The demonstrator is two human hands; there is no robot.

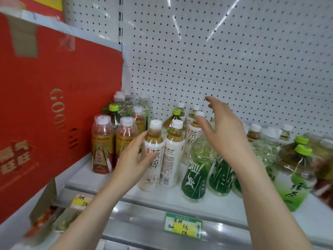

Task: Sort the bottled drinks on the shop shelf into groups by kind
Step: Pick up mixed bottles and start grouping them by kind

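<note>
Left hand [132,159] is touching white-label tea bottle [155,141], fingers spread; right hand [223,134] is hovering wide open. Full smooth plastic, probably heavyish and slippery: grip mid-body.

L hand [132,159] straight fingers touching white-label tea btl [156,170], R hand [222,130] fingers spread above green btls [195,175], red box [54,105] at left

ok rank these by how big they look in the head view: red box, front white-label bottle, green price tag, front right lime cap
1. red box
2. front white-label bottle
3. green price tag
4. lime cap
The tag sits nearer the camera, which flatters it, yet the bottle still looks bigger.
</note>
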